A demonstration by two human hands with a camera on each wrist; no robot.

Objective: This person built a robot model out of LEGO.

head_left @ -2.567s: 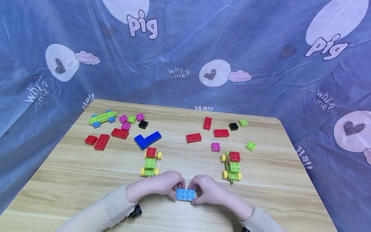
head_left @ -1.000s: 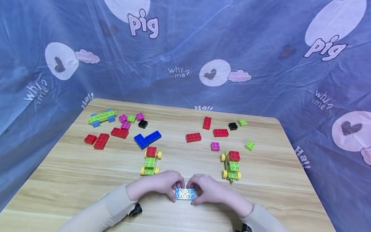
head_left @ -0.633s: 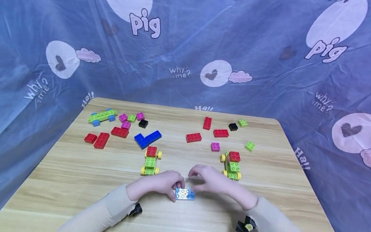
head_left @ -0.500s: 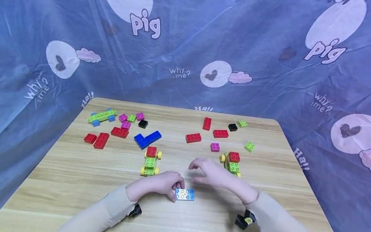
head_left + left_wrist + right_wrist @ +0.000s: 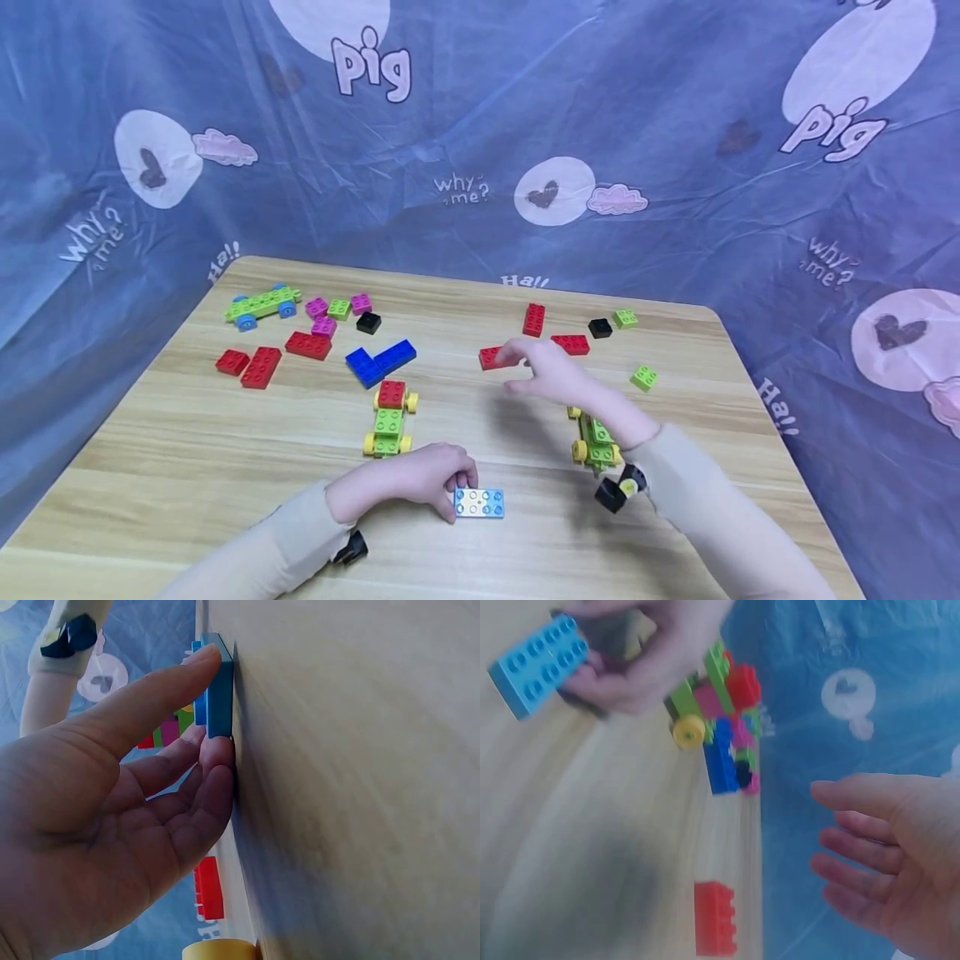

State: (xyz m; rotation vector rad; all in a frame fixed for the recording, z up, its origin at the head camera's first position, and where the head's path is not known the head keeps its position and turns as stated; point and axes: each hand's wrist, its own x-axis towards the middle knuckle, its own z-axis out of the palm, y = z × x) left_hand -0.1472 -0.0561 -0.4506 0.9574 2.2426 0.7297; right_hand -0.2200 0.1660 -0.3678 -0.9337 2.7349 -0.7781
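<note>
At the near middle of the table, my left hand (image 5: pixel 431 477) pinches the left end of a light blue eight-stud building brick (image 5: pixel 482 502), which lies studs up. The left wrist view shows the thumb (image 5: pixel 161 690) on that brick's (image 5: pixel 219 690) side and the fingers curled at its end. My right hand (image 5: pixel 555 372) is raised over the table, its loosely bent fingers holding nothing. Its fingertips overlap a red eight-stud brick (image 5: pixel 490 358) in the head view. The right wrist view shows that palm (image 5: pixel 915 862) apart from the red brick (image 5: pixel 716 919).
Two brick cars with yellow wheels stand mid-table, left (image 5: pixel 387 421) and right (image 5: pixel 597 446), the right one partly under my forearm. Dark blue bricks (image 5: pixel 365 367), red bricks (image 5: pixel 261 367) and a blue-wheeled green base (image 5: pixel 262 305) lie left. A black brick (image 5: pixel 600 327) and green bricks (image 5: pixel 643 377) lie right.
My right hand has let go of the light blue brick and moved away across the table, covering the pink brick from view. My left hand stays on the light blue brick.
</note>
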